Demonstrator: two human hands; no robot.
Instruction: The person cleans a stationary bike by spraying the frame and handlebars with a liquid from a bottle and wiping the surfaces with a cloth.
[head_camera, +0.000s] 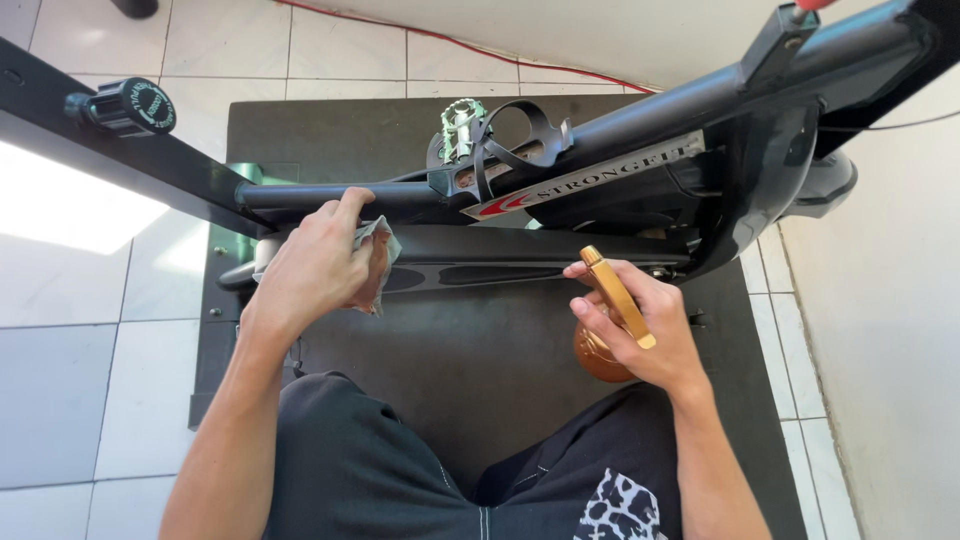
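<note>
Nearest, black shorts with a patterned patch at the knee, over a dark floor mat.

Right hand closed around an amber spray bottle, fingers wrapped on its gold trigger head, nozzle end aimed up toward the frame; bottle body tucked under the palm, mostly hidden.

Left hand bunched on a crumpled cloth, clamped between thumb and fingers, cloth pressed against the black frame tube of the exercise bike, fingertips hooked over the tube's top.

Between the 2 hands, a lower dark frame bar running left to right, crossing in front of the bottle's nozzle.

Beyond that, a metal pedal with black strap cage, standing just above the tube. Farther left, a black adjustment knob. At the back, white floor tiles and a red cable along the wall.
</note>
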